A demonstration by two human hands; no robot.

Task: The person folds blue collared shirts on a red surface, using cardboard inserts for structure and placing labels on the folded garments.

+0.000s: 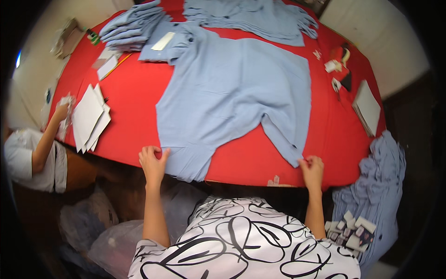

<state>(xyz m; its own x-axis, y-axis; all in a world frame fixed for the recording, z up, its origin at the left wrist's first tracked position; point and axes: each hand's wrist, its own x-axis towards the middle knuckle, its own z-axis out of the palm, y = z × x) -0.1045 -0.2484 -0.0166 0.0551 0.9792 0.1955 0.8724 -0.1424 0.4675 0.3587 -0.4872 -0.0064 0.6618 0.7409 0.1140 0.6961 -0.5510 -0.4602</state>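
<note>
A light-blue garment [237, 83], which looks like a long-sleeved top, lies spread with some creases over the red-covered table [251, 167]. Two of its ends reach toward me, with a gap of red cloth between them. My left hand [153, 162] is beside the wide near-left end, its thumb by the fabric edge and its fingers curved and apart. At the tip of the narrow near-right end, my right hand [312, 171] pinches the cloth near the table's front edge.
Folded light-blue garments [134, 25] stand stacked far left; more [251, 18] lie at the back. White sheets [91, 118] are at left, near another person's hand [61, 111]. A paper stack [367, 108] sits right. Blue garments [371, 176] with small tags [350, 232] hang or lie lower right.
</note>
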